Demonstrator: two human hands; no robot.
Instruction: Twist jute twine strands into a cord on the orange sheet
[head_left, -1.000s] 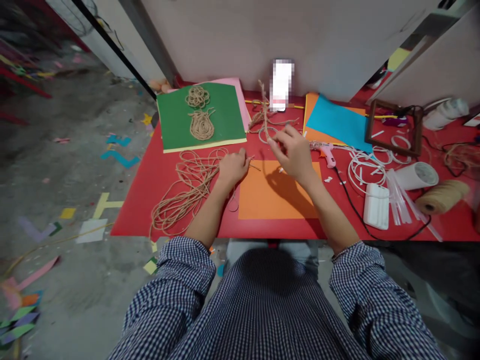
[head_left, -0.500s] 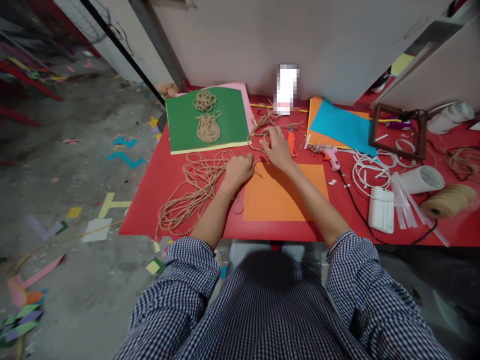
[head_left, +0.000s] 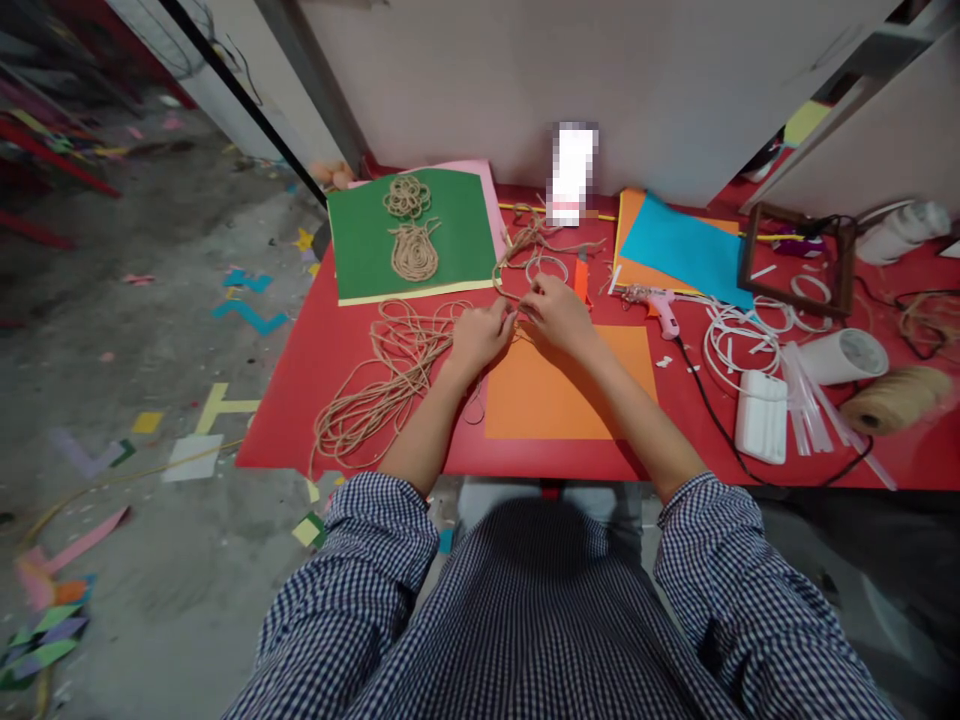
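Note:
My left hand (head_left: 481, 335) is closed on the end of a twine strand, beside the loose pile of brown twine (head_left: 397, 370). Fingertip to fingertip with it, my right hand (head_left: 556, 312) pinches the same bit of twine above the orange sheet (head_left: 562, 395). Just behind the fingers lie a white ring (head_left: 547, 268) and a tangle of twine (head_left: 529, 238). Two twine shapes, a looped flower (head_left: 407, 197) and a coiled piece (head_left: 414, 253), rest on the green sheet (head_left: 465, 215). The exact grip of the fingertips is small and partly hidden.
On the red table (head_left: 292, 400), an orange cutter (head_left: 581, 280) and pink glue gun (head_left: 663, 308) lie to the right. Beyond are blue paper (head_left: 682, 245), a wooden frame (head_left: 844, 270), white cord, a white power strip (head_left: 762, 415) and a twine spool (head_left: 896, 398).
My right hand has come down and toward my left hand, away from the white ring, and its fingers have closed at the twine. My left hand has stayed nearly in place.

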